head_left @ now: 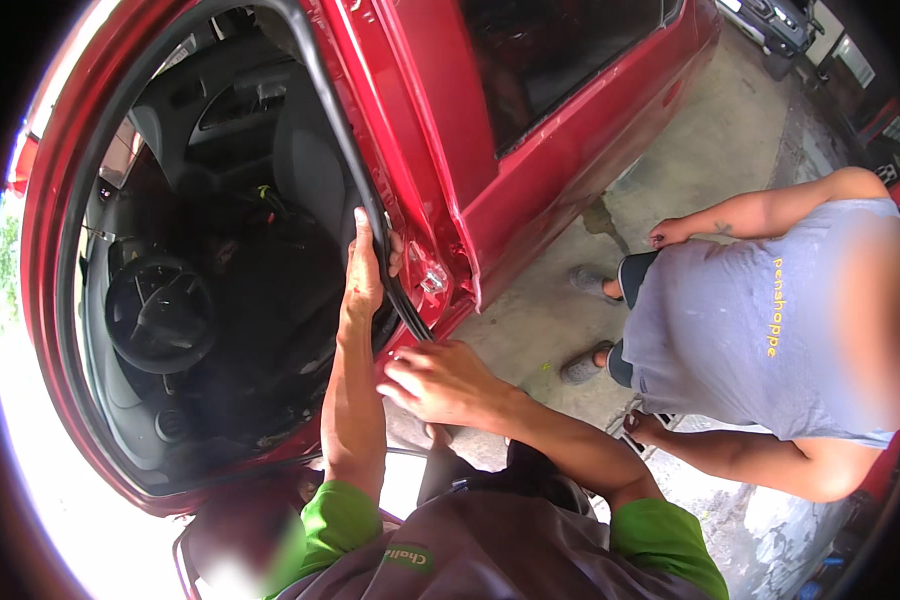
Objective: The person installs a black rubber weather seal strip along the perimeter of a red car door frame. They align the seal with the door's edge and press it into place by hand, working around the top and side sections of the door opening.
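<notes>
Black rubber door seal (340,120) ran along right edge of red car (540,185) doorway. Left hand (364,280) grasped it; right hand (445,382) curled by near stretch, grip unclear. Looked like seal-handling step, fitting or removing uncertain; next move called for even hold.

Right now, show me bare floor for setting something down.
Concrete floor lies bare between the red car's side and the other person's shoes, widening toward the picture's top right. Crowded: the cabin opening's edge, where the left hand grips the black seal and the right hand is near its lower end.
</notes>
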The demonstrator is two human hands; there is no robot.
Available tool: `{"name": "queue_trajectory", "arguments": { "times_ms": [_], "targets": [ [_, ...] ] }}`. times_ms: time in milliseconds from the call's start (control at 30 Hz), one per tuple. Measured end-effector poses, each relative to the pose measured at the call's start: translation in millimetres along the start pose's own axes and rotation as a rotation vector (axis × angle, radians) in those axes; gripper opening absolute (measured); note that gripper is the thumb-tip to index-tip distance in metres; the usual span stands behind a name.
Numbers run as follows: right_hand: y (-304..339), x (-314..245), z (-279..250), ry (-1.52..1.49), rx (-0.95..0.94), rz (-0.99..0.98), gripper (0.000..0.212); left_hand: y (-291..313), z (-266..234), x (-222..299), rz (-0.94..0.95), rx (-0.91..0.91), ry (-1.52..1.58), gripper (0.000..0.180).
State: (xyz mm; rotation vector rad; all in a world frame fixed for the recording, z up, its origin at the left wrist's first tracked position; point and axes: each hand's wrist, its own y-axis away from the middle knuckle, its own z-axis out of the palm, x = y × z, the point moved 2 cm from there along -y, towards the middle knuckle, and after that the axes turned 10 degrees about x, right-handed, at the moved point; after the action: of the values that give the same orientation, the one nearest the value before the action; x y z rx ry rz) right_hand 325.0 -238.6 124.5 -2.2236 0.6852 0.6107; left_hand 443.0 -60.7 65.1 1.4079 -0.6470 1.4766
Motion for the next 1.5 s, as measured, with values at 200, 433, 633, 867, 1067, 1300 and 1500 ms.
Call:
{"name": "queue_trajectory", "arguments": {
  "times_ms": [200,433,633,867,1067,1300,1500],
  "targets": [
    [93,54,-3,0.011,-0.201,0.326,0.027,11,13,47,0.134,-0.159,0.086,0.069],
    [120,53,21,-0.001,-0.256,0.381,0.026,15,18,67,0.143,0.027,-0.187,0.064],
    [64,35,35,0.050,-0.136,0.299,0.022,8,0,72,0.216,-0.095,-0.354,0.069],
    [66,28,44,-0.014,0.113,0.242,0.020,32,-18,69,0.259,-0.060,-0.435,0.070],
    [-33,0,-9,0.036,0.484,-0.187,0.017,29,-14,57,0.292,-0.060,-0.347,0.058],
    [-218,-112,1,1.176,-0.004,-0.802,0.048,41,-19,69,0.283,0.037,-0.403,0.056],
    [-266,-5,-9,1.525,-0.327,-0.571,0.050,22,-26,50,0.301,0.005,-0.333,0.065]
  ]
}}
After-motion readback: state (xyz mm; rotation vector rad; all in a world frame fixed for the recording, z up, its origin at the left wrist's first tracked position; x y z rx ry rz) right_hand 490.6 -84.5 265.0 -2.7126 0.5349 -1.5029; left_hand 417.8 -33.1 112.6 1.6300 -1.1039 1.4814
